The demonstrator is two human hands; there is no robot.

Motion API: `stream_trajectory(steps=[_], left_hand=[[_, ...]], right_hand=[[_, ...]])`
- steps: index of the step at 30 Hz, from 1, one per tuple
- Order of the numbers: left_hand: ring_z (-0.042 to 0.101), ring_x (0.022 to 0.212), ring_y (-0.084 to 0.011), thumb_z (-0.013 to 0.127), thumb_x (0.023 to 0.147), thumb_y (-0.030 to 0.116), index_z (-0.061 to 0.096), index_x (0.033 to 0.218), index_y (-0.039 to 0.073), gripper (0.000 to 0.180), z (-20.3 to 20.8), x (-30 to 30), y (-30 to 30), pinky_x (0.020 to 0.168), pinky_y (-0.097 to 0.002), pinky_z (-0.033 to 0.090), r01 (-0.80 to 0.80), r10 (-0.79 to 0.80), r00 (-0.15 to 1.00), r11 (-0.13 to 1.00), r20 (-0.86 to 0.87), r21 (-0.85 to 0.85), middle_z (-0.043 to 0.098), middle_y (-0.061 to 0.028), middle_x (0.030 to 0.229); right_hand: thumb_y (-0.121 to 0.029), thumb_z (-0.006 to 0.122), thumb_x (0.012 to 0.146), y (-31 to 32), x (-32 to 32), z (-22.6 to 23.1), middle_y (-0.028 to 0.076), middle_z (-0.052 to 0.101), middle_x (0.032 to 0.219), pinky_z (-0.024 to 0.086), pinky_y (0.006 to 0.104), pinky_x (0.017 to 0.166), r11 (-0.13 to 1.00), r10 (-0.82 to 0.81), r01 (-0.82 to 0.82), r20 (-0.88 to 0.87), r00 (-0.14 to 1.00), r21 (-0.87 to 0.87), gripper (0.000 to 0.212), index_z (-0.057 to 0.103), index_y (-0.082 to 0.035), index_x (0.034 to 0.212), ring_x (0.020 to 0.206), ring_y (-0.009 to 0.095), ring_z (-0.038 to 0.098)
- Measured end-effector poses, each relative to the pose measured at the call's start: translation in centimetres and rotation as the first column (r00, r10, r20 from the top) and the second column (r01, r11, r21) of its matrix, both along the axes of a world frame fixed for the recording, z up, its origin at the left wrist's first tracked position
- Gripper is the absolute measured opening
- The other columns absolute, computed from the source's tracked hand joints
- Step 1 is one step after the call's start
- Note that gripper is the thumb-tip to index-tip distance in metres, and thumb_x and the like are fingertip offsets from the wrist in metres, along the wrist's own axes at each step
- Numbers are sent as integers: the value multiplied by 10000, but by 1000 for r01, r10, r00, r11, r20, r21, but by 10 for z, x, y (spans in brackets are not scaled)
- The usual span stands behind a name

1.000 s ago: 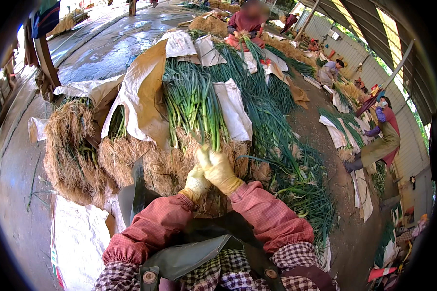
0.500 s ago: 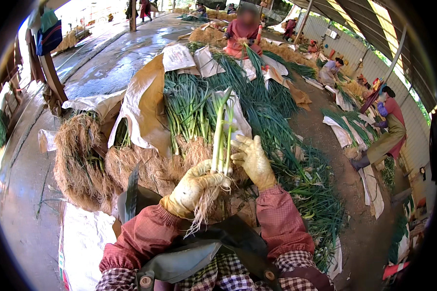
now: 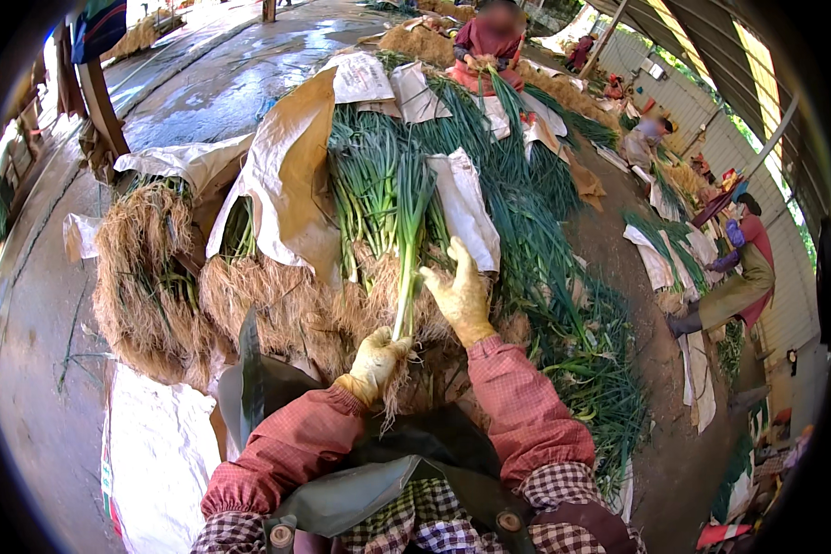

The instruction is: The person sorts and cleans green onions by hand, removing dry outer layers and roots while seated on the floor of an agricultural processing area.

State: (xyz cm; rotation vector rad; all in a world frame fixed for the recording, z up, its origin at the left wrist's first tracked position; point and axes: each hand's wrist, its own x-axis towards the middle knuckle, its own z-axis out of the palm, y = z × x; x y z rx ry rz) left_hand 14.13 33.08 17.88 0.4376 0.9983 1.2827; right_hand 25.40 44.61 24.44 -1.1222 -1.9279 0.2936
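My left hand (image 3: 373,364), in a pale yellow glove, is closed around the root end of a few spring onions (image 3: 406,263). Their white stems point away from me, and the green leaves reach over the heap beyond. Pale roots hang below the fist. Just right of the stems, my right hand (image 3: 462,297), gloved alike, has its fingers apart and holds nothing; whether a fingertip touches a stem I cannot tell. Unsorted spring onions (image 3: 360,189) lie in front of me, their tangled brown roots (image 3: 263,305) turned my way.
A paper-lined sack sheet (image 3: 282,198) folds over the heap's left part. Loose green leaves (image 3: 582,360) cover the ground at right. A white sack (image 3: 162,452) lies at lower left. One co-worker (image 3: 487,51) sits beyond the heap; another (image 3: 743,254) bends at far right.
The held spring onions have tipped away from me, their leaves now showing over the heap. My left hand is slightly lower in the picture. My right hand stays open beside the stems.
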Motion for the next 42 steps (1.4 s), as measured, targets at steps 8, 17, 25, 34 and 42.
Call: stream_trajectory(steps=[8,17,25,34,42], left_hand=[[555,697,-114,603,797,53,541,978,-8,201,-10,0,2,631,-230,452,-140,167,930,984,-327,105,604,-60,809],[577,683,-126,651,757,169,600,964,3,270,-28,4,8,635,-274,468,-29,34,781,999,-624,17,639,-108,781],[582,725,-143,539,816,-59,558,946,6,147,54,-8,-2,652,-240,495,-65,35,957,993,289,93,604,-71,859],[586,707,-135,569,806,-45,559,897,4,104,21,-18,-17,632,-225,495,-41,36,997,997,66,66,610,-76,829],[591,733,-152,550,832,-4,543,1009,-14,178,-5,-40,-19,678,-246,499,-89,71,946,995,317,45,616,-85,866]], right_hand=[[-299,642,788,-21,-18,13,26,572,729,415,225,547,665,255,-143,43,966,-734,352,595,-19,996,645,112,540],[-220,564,810,-50,1,28,142,572,627,447,322,479,931,343,-231,462,818,-282,190,622,-39,820,548,257,582],[-186,551,849,-35,117,72,68,633,785,488,313,592,985,-30,13,-101,994,-172,233,593,-39,1025,656,168,581],[-279,648,802,-9,-5,23,42,594,795,452,203,469,468,245,-449,-376,894,-762,396,521,-34,1085,589,82,537],[-246,565,831,-49,-49,5,114,576,579,445,327,463,914,387,-343,213,897,-217,178,611,-89,901,519,244,582]])
